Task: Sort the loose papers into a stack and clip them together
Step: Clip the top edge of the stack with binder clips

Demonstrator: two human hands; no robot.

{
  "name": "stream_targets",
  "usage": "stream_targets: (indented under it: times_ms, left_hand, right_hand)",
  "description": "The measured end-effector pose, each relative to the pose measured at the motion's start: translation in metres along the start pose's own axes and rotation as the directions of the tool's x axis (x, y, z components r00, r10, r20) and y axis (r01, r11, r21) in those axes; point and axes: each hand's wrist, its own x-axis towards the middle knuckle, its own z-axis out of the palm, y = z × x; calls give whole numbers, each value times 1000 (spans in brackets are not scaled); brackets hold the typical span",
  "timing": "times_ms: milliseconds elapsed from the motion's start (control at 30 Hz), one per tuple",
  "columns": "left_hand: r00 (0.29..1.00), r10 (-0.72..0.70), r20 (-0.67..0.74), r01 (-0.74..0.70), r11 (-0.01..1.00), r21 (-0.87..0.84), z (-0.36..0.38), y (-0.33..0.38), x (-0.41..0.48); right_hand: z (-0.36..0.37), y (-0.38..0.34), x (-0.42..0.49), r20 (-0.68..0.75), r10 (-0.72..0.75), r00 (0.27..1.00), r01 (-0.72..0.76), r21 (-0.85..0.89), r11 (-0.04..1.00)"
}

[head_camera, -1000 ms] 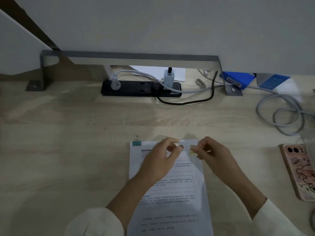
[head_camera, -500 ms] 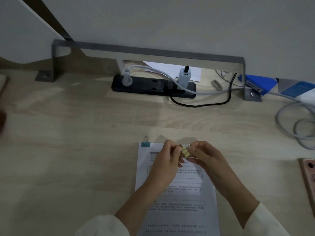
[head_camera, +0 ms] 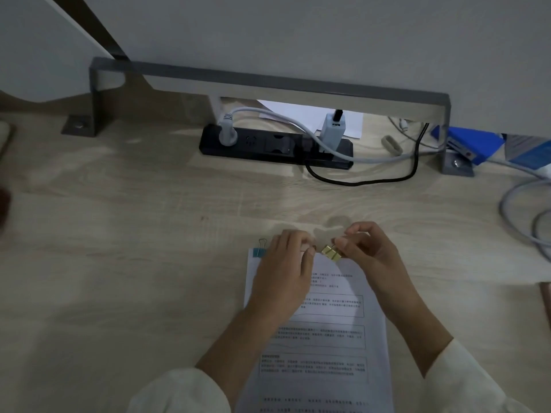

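A stack of printed papers (head_camera: 328, 329) lies on the wooden desk in front of me. A teal binder clip (head_camera: 258, 251) grips its top left corner, wire handle pointing away. My right hand (head_camera: 368, 251) pinches a gold binder clip (head_camera: 331, 252) at the stack's top edge, near the middle. My left hand (head_camera: 287, 269) rests on the upper left of the papers, fingertips curled beside the gold clip. Whether the gold clip's jaws are over the paper edge is not clear.
A black power strip (head_camera: 268, 146) with plugs and cables sits at the back under a grey metal stand (head_camera: 268, 80). Grey cable loops (head_camera: 524, 216) lie at right. A phone's edge (head_camera: 546, 305) shows at the far right. Blue items (head_camera: 474, 143) sit back right.
My hands came together at the top edge of the stack; the gold clip now shows in my right fingers. The view has shifted, pushing the phone nearly out of frame.
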Motion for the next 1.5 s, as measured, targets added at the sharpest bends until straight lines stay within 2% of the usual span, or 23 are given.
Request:
stream_targets:
  times_ms: [33, 100, 167, 267, 333, 433, 600, 700, 933, 1133, 1233, 1367, 1433, 1500]
  left_hand:
    - [996, 91, -8, -88, 979, 185, -4, -6, 5]
    - [983, 126, 133, -171, 896, 410, -12, -9, 14]
    - [959, 60, 276, -200, 836, 512, -14, -9, 22]
    - [934, -18, 356, -208, 783, 586, -14, -7, 36]
    - [909, -82, 409, -186, 798, 573, -14, -6, 44]
    - [843, -171, 510, -104, 878, 466, -19, -7, 52]
    - [762, -180, 622, 37, 971, 236, -31, -12, 57]
    - [760, -184, 623, 93, 980, 176, -35, -14, 55]
    - [804, -144, 576, 97, 989, 110, -41, -14, 52]
    - [803, -150, 577, 100, 988, 117, -39, -13, 48]
    - [831, -156, 534, 76, 983, 168, -37, -10, 45]
    - [916, -46, 398, -63, 964, 256, -28, -3, 40]
    - [947, 31, 320, -119, 958, 260, -19, 5, 37]
    - [945, 98, 313, -190, 941, 281, -5, 17, 34]
  right_hand:
    - [-1, 0, 4, 9, -46, 999, 46, -44, 998]
    - [-1, -1, 11, 47, -128, 991, 135, -166, 977]
    - [1, 0, 17, 98, -176, 979, 197, -276, 941]
    - [3, 0, 24, 188, -190, 964, 248, -365, 897]
    - [3, -1, 29, 238, -183, 954, 269, -409, 872]
    - [3, -3, 35, 299, -186, 936, 307, -430, 849]
    - [4, -6, 41, 373, -131, 919, 291, -412, 863]
    - [2, -9, 46, 407, -84, 910, 245, -363, 899]
    - [0, -11, 51, 469, 18, 883, 118, -260, 958]
    - [-5, -10, 50, 489, 111, 865, 54, -311, 949]
    - [-13, -12, 43, 409, 130, 903, -3, -296, 955]
    - [-45, -12, 19, 99, -16, 995, 47, -324, 945]
    - [-69, -3, 1, -74, -57, 996, 31, -317, 948]
    - [-95, 15, -18, -200, -54, 978, -22, -361, 932]
